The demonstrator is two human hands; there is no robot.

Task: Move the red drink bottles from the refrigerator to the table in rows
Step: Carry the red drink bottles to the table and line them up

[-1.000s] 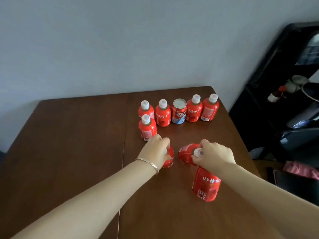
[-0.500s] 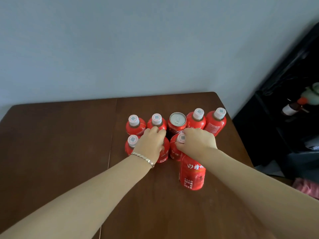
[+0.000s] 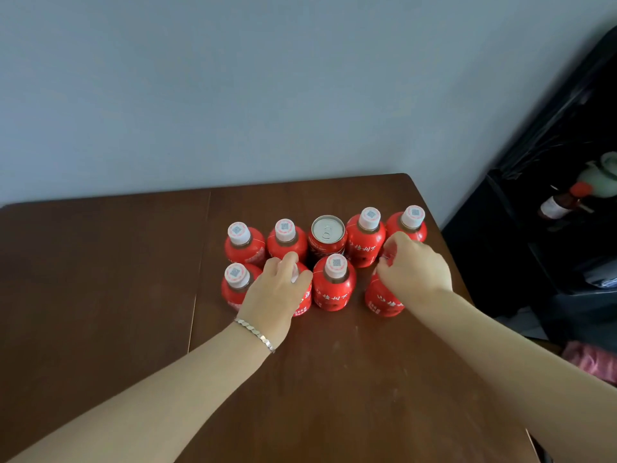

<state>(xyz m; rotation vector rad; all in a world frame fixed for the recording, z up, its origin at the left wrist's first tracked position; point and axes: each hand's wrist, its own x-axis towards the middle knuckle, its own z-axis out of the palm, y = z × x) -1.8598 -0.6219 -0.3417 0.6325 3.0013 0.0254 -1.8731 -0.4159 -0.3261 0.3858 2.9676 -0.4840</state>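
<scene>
in the head view our left hand (image 3: 277, 289) curls round the cap of the second front-row bottle (image 3: 303, 302), and our right hand (image 3: 414, 269) grips the top of the fourth bottle (image 3: 384, 300); both stand upright on the table (image 3: 100, 295).

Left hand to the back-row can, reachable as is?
Probably, from above: the can is uncovered on top, but back-row bottles flank it, the middle front bottle stands before it, and the left hand grips another bottle.
</scene>
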